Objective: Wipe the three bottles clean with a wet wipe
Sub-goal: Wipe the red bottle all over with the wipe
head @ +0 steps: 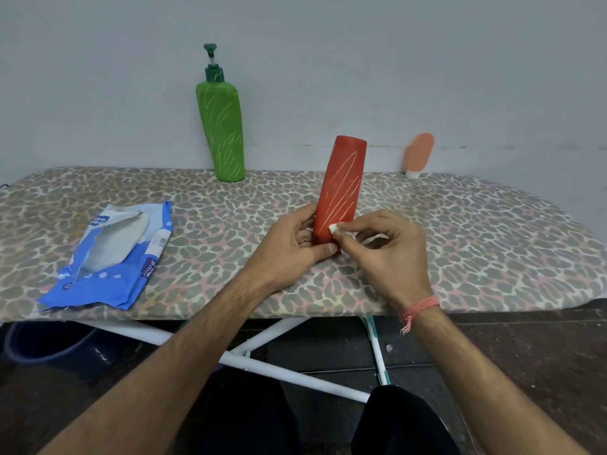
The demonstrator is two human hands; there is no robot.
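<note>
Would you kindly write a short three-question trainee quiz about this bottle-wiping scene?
1. True or false: the green pump bottle lies on its side.
2. Which hand pinches the small white wipe?
3. The pale orange tube stands: A) beside the blue wipes packet, B) far right by the wall.

Key: 1 false, it is upright. 2 the right hand; the left hand grips the red bottle. 3 B.

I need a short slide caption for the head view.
Left hand holds red scratched bottle; right hand presses small white wipe on it.

Leopard-print ironing board [460,244], grey wall [328,44]
</note>
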